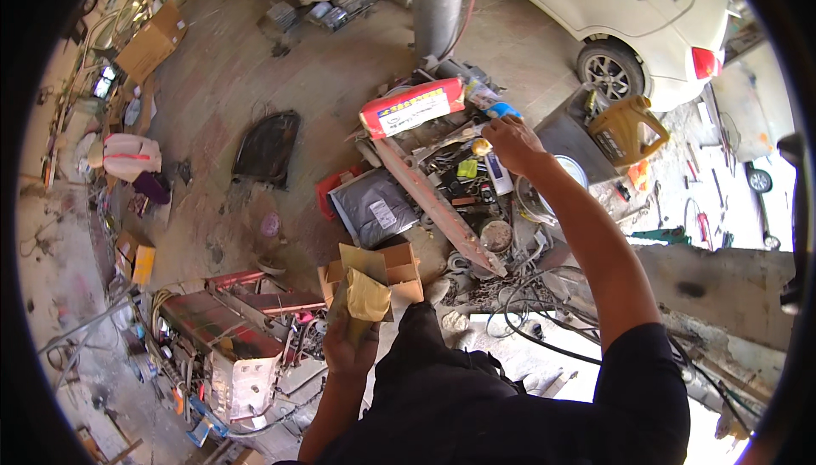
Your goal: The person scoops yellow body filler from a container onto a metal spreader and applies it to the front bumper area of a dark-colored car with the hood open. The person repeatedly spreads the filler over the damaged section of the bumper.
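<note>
My left hand (351,344) is closed round a folded piece of yellow-tan paper (368,297), with a stiffer brownish sheet behind it. Just beyond it is an open cardboard box (402,267). My right arm stretches far forward over a cluttered bench. There my right hand (513,145) is closed, its fingers bent and pressed together; what they grip, if anything, is hidden. A small yellow-and-white thing (482,147) shows right by its fingertips. Beside the knuckles lies a packet with a bright blue end (503,110).
A red-and-white bag (414,109) lies beyond a long metal beam (438,206). Next to the beam is a grey plastic parcel (374,207). A gold oil jug (629,131) and a white bucket (571,169) stand right. Black hoses (544,339) loop nearby. A pillar (438,6) rises ahead.
</note>
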Motion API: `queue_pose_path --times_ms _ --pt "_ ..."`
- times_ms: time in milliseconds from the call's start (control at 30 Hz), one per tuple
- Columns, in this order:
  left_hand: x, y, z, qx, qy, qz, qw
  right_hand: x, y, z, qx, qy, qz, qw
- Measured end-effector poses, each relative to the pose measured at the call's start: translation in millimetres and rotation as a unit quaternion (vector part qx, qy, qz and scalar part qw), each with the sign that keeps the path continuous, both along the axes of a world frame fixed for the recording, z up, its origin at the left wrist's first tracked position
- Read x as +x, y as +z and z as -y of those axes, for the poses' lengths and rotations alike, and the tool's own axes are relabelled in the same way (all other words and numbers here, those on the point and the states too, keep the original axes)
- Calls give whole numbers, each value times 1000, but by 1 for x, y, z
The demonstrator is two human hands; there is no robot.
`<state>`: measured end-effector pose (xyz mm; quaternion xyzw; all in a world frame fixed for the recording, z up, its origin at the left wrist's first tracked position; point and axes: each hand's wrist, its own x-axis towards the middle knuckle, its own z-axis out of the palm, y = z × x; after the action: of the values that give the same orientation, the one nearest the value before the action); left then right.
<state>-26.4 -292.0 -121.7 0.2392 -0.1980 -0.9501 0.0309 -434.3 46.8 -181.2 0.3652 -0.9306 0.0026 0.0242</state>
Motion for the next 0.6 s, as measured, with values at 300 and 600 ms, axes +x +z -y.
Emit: queue_pose_path --times_ms 300,600 --pt "-50 6 -56 29 -209 -72 975 294 134 -72 -653 -292 358 600" --pt "-14 56 -202 -40 -504 -136 852 570 127 -99 -761 -413 269 421"
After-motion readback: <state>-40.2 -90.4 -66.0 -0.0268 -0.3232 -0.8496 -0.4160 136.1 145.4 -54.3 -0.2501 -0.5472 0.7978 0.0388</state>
